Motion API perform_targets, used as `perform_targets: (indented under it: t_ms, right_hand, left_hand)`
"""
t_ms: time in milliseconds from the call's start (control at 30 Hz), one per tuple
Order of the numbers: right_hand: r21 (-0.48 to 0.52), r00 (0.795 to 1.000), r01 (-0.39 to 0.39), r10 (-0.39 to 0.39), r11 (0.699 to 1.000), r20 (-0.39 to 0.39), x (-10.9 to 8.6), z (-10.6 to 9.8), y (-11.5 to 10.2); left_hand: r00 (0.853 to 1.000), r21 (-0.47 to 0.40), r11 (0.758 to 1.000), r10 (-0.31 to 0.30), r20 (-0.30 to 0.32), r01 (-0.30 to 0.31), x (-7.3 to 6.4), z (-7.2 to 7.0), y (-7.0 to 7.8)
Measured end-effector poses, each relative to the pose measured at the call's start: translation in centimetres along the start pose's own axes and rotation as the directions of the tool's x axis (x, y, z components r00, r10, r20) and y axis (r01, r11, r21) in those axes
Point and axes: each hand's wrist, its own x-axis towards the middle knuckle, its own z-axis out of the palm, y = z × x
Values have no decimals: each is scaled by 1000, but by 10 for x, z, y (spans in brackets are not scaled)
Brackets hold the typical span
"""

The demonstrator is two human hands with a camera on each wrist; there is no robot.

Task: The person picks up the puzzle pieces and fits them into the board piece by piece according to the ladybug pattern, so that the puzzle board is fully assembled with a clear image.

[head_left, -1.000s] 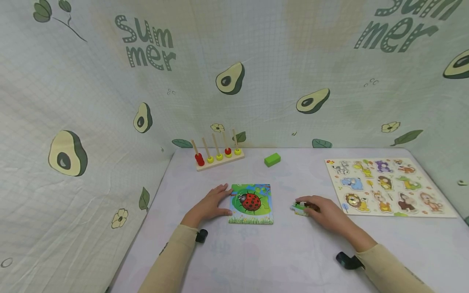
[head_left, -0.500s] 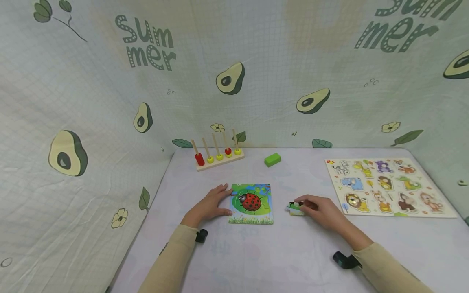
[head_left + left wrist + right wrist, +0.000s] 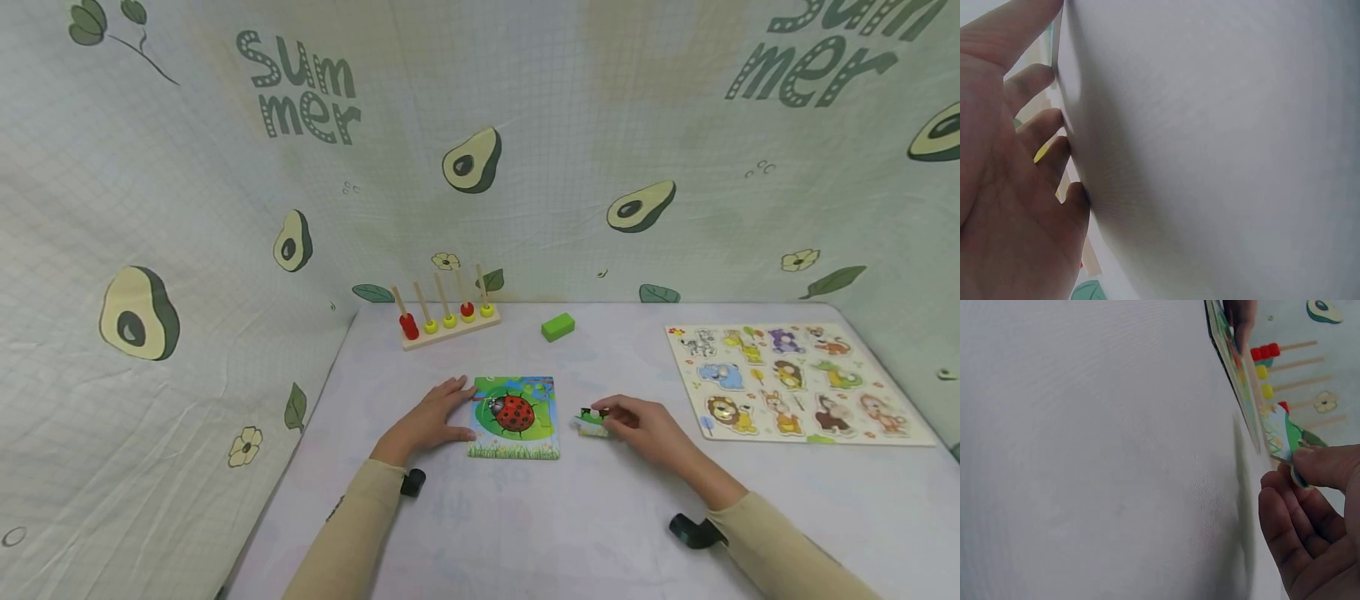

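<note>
A square ladybug puzzle (image 3: 513,418) lies flat on the table in the head view. At its left edge rests my left hand (image 3: 427,421), with thumb and fingers spread and touching the side. The left wrist view shows that palm (image 3: 1016,187) low against the table. My right hand (image 3: 645,429) pinches a jigsaw piece (image 3: 588,422) just right of the puzzle, apart from it. Up close in the right wrist view, the thumb and fingertips hold the jigsaw piece (image 3: 1285,432), printed green, white and pale blue, tilted off the table; the fingers cover part of it.
A peg stacker (image 3: 450,329) with red and yellow beads stands at the back left. Near it lies a green block (image 3: 558,327). An animal peg-puzzle board (image 3: 795,383) takes up the right side. A patterned cloth (image 3: 540,125) hangs behind the table.
My right hand has moved left with the jigsaw piece, bringing it closer to the ladybug puzzle. The left hand has stayed at the puzzle's left edge.
</note>
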Motion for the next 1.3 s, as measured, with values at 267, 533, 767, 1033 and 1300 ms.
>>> perform_targets:
  t_ms: [267,533,767,1033,1300]
  right_hand:
    - [54,999,20,-21,998,35,7,10,-6]
    - [80,993,107,-110,991,38,16,26,-11]
    - [96,986,146,-153,985,70,24,41,-20]
    - [91,981,159,-168,983,100,32,54,-30]
    - [98,971,175,-188,980,149,39,66,-41]
  left_hand:
    - [1000,9,1000,3,-1,-3,0,1,-1]
    - [1000,12,1000,0,-7,0,0,0,1]
    - [1000,6,1000,-3,-7,3,-1,0,1]
    - [1000,-1,1000,-8,-10,8,-1,0,2]
    - [1000,-7,1000,-16,-6,16,-2,-1,3]
